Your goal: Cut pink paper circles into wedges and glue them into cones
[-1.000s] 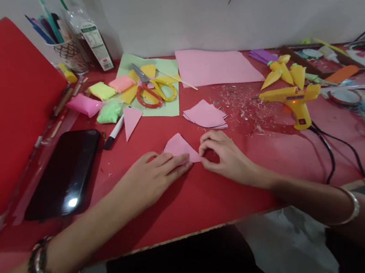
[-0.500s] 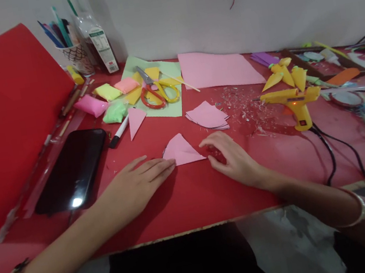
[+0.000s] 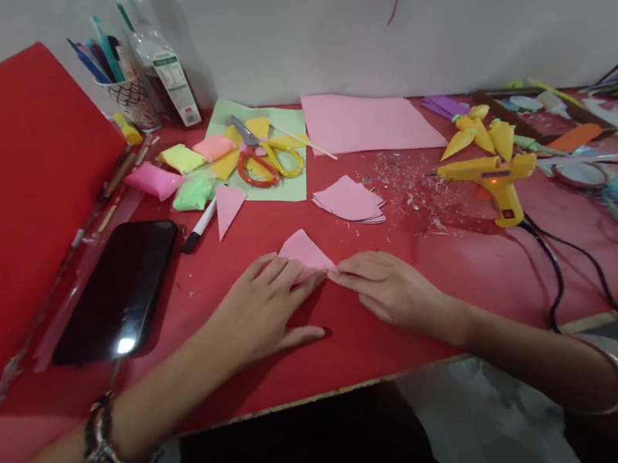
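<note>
A small pink paper piece [image 3: 304, 252], roughly triangular, lies on the red table [image 3: 360, 333] in front of me. My left hand [image 3: 263, 309] rests flat on its near left part, fingers stretched out. My right hand [image 3: 388, 285] lies flat beside it, fingertips touching the paper's right corner. Both hands are spread and grip nothing. A stack of similar pink pieces [image 3: 349, 200] sits just beyond, and a single pink cone-shaped piece [image 3: 228, 207] lies to the left.
A yellow glue gun [image 3: 491, 179] stands at right, its black cord [image 3: 554, 263] running off the front edge. Scissors [image 3: 262, 157] lie on green paper, a pink sheet [image 3: 368, 124] behind. A black phone [image 3: 116, 289], a marker [image 3: 199, 225], clay packs and a pen cup [image 3: 129, 96] sit left.
Both hands had drawn slightly off the pink piece half a second ago; now they are back on it, fingers flat, the left covering its near edge and the right at its corner.
</note>
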Motion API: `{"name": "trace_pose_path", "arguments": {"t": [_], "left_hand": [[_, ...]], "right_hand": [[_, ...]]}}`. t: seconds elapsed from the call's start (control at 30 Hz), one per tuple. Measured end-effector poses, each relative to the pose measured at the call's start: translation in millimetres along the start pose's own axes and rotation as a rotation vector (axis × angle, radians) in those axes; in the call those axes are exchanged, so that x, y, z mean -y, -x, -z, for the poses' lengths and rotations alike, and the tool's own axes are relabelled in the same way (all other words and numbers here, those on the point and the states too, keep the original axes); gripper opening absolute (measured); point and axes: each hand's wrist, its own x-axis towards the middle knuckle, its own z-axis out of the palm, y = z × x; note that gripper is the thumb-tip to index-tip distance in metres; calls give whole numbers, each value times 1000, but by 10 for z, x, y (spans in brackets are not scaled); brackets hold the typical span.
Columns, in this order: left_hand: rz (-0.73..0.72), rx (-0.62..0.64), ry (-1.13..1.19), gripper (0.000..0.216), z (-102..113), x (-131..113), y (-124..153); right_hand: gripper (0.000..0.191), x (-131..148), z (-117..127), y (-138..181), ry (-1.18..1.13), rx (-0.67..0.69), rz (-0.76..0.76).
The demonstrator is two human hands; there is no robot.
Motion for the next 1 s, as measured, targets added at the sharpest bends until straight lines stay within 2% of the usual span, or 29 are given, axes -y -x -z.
{"name": "trace_pose_path", "arguments": {"t": [0.37,0.67,0.77,0.87,0.93,1.0], "left_hand": [[108,-26,7,74,41,58,377],[225,144,4,69,103,68,463],[205,121,18,66,94,112,486],[140,103,80,49,87,214,488],[76,99,144,40,94,301,473],[21,79,214,39,105,381,449]], "right_hand": [[36,7,-9,20,40,28,-15],[38,86,-30,132,87,5,-60],[35,106,18,154,45,31,-61],[31,104,83,146,-139,-14,-175],[39,84,115,123,-258,-60,-264],[51,50,133,87,-335,-24,-268]]}}
